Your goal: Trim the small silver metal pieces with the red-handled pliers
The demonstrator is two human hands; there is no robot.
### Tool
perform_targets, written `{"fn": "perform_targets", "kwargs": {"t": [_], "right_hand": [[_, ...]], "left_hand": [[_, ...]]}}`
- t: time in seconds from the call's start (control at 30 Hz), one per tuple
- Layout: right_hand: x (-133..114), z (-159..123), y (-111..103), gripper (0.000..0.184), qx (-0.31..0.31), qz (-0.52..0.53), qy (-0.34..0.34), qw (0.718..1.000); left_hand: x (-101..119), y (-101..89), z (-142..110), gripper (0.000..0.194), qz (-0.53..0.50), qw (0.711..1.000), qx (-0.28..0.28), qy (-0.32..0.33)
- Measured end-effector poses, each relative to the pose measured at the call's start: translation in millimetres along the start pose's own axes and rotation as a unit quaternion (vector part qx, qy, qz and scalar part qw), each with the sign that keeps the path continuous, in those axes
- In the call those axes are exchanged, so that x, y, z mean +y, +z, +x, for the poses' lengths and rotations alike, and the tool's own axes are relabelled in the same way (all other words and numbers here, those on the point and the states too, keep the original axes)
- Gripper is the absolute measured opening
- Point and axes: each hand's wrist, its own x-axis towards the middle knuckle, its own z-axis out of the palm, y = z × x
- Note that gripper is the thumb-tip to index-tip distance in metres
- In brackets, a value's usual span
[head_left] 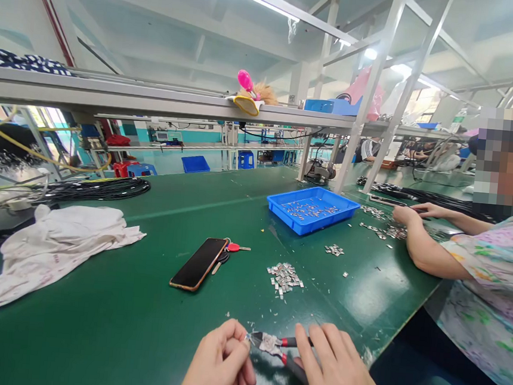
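Near the table's front edge, my right hand [335, 367] is closed around the red and black handles of a pair of cutting pliers [269, 343]. The jaws point left and meet the fingertips of my left hand [224, 360]. Thumb and forefinger there pinch a tiny shiny piece [248, 337], mostly hidden by the fingers; it looks like the small metal parts on the table. Beyond my hands lies a loose pile of small silvery metal parts [285, 278]. Farther right is a smaller cluster of such parts [334, 249]. Tiny scraps are scattered between the pile and the pliers.
A blue tray [301, 225] with more small parts stands farther back. Left of the pile lie a phone [199, 263] and keys [232, 247]. A white cloth [63, 247] and coiled black cables [99, 188] are at left. At right a co-worker [480, 254] handles parts.
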Motion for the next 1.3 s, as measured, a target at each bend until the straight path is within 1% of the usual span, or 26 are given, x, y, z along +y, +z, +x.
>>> {"fn": "perform_targets", "kwargs": {"t": [0.17, 0.27, 0.33, 0.4, 0.47, 0.53, 0.6, 0.67, 0.73, 0.8, 0.9, 1.0, 1.07, 1.13, 1.2, 1.27, 1.3], "right_hand": [[1.7, 3.3, -3.9, 0.033, 0.002, -0.03, -0.028, 0.999], [3.4, 5.9, -7.2, 0.03, 0.008, -0.027, -0.027, 0.999], [5.2, 7.2, -10.3, 0.025, -0.003, 0.014, -0.017, 1.0], [7.2, 7.7, -13.2, 0.017, -0.044, 0.095, 0.001, 0.994], [9.0, 7.5, -15.2, 0.01, -0.092, 0.176, 0.019, 0.98], [10.0, 7.0, -15.6, 0.011, -0.108, 0.198, 0.025, 0.974], [9.6, 6.4, -14.6, 0.013, -0.075, 0.149, 0.018, 0.986], [7.6, 5.8, -13.1, 0.026, -0.023, 0.073, 0.007, 0.997], [4.2, 4.8, -12.0, 0.033, 0.005, 0.016, 0.004, 1.0], [-0.1, 3.5, -11.8, 0.035, 0.001, -0.014, 0.007, 1.0], [-5.1, 1.7, -12.1, 0.033, 0.0, -0.042, 0.0, 0.999], [-4.9, 1.1, -11.6, 0.031, 0.019, -0.028, 0.006, 0.999], [-1.3, 1.8, -11.5, 0.024, -0.014, 0.038, 0.017, 0.999], [3.9, 3.1, -12.2, 0.013, -0.071, 0.119, 0.03, 0.99], [9.0, 4.3, -14.2, 0.009, -0.11, 0.168, 0.039, 0.979], [13.0, 5.5, -17.3, 0.008, -0.111, 0.173, 0.046, 0.978], [14.3, 6.2, -19.1, 0.011, -0.104, 0.166, 0.046, 0.98]], "left_hand": [[3.4, 1.4, -2.6, 0.031, 0.013, 1.0, 0.005, -0.003], [5.3, 1.2, -3.9, 0.034, 0.014, 1.0, 0.003, 0.001], [5.7, 0.7, -4.0, 0.036, 0.011, 1.0, -0.002, 0.005], [5.9, 0.0, -3.9, 0.039, 0.002, 1.0, -0.01, 0.006], [6.0, -0.3, -3.7, 0.042, -0.01, 1.0, -0.019, 0.003], [5.8, -0.4, -3.2, 0.043, -0.02, 1.0, -0.022, 0.001], [5.0, -0.1, -2.4, 0.043, -0.02, 1.0, -0.022, 0.0], [3.9, 0.2, -1.9, 0.041, -0.013, 1.0, -0.018, 0.003], [3.0, 0.5, -2.0, 0.039, -0.001, 1.0, -0.013, 0.007], [2.8, 0.6, -2.7, 0.037, 0.01, 1.0, -0.009, 0.012], [4.3, 0.4, -4.1, 0.034, 0.025, 1.0, -0.005, 0.015], [6.3, 0.7, -5.3, 0.032, 0.028, 0.999, -0.003, 0.021], [7.0, 1.4, -6.2, 0.033, 0.014, 1.0, -0.016, 0.021], [7.3, 1.9, -6.9, 0.034, -0.005, 0.999, -0.033, 0.017], [8.0, 1.7, -7.2, 0.033, -0.014, 0.999, -0.038, 0.013], [9.2, 0.6, -6.5, 0.033, -0.015, 0.999, -0.031, 0.015], [9.8, 0.0, -5.9, 0.032, -0.014, 0.999, -0.027, 0.016]]}}
